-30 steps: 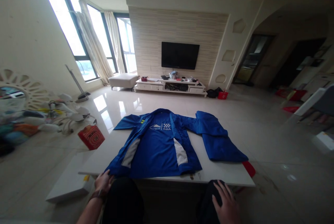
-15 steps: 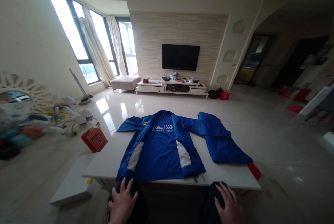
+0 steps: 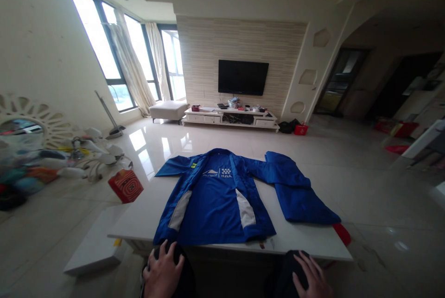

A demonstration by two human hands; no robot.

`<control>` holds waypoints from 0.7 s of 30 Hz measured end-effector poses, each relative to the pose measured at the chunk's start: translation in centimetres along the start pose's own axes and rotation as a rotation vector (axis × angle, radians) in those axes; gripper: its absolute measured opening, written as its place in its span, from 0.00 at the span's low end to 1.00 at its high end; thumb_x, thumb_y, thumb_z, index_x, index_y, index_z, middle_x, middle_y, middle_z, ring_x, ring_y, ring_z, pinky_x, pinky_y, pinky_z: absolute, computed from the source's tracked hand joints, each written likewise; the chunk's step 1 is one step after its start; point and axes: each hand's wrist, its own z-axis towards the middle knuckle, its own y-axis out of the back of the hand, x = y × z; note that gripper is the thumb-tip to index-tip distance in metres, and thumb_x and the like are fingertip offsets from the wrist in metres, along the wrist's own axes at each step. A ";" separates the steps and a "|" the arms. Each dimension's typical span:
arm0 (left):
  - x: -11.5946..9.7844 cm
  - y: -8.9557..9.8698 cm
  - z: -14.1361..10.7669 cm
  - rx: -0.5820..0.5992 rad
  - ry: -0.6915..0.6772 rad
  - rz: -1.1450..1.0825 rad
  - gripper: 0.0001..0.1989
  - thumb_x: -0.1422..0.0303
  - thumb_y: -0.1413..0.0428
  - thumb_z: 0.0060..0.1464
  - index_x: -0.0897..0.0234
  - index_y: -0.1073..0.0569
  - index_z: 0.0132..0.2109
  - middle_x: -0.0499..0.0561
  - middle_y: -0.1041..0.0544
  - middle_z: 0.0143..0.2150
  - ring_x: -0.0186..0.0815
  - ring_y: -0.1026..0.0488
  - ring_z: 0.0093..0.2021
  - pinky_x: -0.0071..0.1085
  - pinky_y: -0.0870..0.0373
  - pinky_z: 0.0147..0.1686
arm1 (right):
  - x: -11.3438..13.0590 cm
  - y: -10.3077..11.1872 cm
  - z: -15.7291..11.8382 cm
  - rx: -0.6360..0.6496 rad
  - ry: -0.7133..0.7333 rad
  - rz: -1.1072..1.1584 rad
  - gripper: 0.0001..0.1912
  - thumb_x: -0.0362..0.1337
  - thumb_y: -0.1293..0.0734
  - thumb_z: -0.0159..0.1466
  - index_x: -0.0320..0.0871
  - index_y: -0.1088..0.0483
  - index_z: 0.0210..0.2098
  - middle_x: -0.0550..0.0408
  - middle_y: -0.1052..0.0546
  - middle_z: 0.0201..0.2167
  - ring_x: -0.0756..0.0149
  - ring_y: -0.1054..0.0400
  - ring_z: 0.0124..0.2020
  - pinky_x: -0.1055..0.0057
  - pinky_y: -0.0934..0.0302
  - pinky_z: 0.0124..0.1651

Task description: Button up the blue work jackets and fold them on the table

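Observation:
A blue jacket (image 3: 212,205) with grey side panels lies spread open on a white table (image 3: 139,219), its sleeves out to the sides. Folded blue cloth (image 3: 302,196) lies at the table's right, by the jacket's right-hand sleeve. My left hand (image 3: 163,270) rests on my left knee, fingers spread, just below the jacket's lower left corner. On my right knee, near the table's front edge, lies my right hand (image 3: 311,277) with its fingers apart. Neither hand touches the cloth or holds anything.
A red container (image 3: 125,186) stands beyond the table's left edge, and a white box (image 3: 95,242) is at its left front. Assorted items (image 3: 69,163) lie on the floor at left. Farther back is a low white cabinet (image 3: 205,118) under a television (image 3: 242,77).
The view has shifted slightly, so the room sits a little lower and to the right. Both hands stay on the knees, and the jacket lies as before.

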 end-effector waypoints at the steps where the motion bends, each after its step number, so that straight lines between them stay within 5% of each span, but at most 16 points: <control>1: 0.0 0.0 0.0 0.000 0.001 0.005 0.25 0.58 0.50 0.65 0.49 0.27 0.66 0.50 0.38 0.74 0.57 0.44 0.70 0.52 0.35 0.59 | 0.1 0.1 -0.1 -0.015 -0.007 -0.005 0.24 0.48 0.42 0.67 0.53 0.22 0.55 0.55 0.25 0.62 0.46 0.35 0.65 0.52 0.29 0.50; 21: 0.0 -0.2 0.0 -0.021 -0.004 0.006 0.24 0.59 0.49 0.64 0.50 0.27 0.65 0.51 0.37 0.73 0.57 0.43 0.70 0.51 0.35 0.59 | 0.3 -0.2 0.2 -0.108 0.079 -0.016 0.21 0.44 0.40 0.66 0.51 0.21 0.53 0.55 0.22 0.58 0.47 0.31 0.61 0.55 0.29 0.50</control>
